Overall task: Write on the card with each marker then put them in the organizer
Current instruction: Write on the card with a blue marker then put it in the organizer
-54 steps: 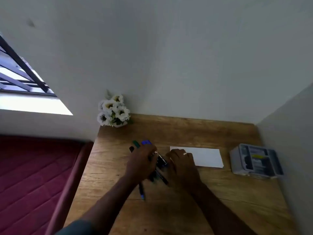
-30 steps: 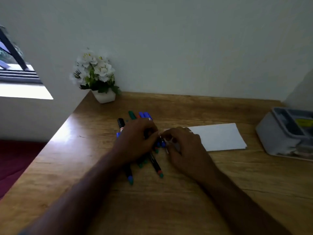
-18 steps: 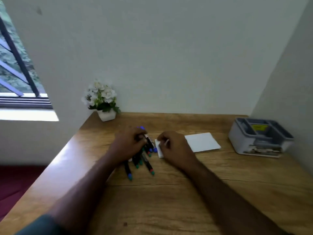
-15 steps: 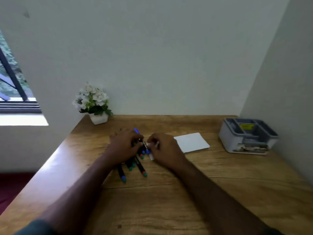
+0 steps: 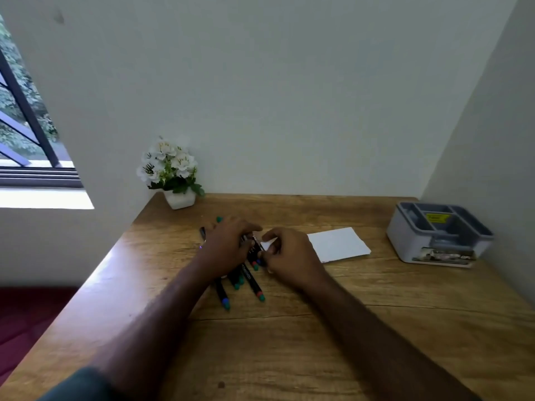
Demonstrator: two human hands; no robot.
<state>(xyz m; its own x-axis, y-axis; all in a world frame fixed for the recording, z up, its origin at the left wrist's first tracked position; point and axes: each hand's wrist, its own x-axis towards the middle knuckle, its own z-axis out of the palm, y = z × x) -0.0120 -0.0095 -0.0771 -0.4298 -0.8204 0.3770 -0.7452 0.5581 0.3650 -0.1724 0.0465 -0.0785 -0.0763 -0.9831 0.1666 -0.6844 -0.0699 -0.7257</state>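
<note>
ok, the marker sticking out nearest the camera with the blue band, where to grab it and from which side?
Grip the bare black barrel of that marker just above its teal end, pinching across it from above. It lies flat on the desk, its far end under the left hand, so only the near end is free.

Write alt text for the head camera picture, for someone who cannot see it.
A person's left hand and right hand meet over a cluster of dark markers on a wooden desk. A white card lies to their right, then a grey plastic organizer; white flowers in a white pot stand behind.
</note>
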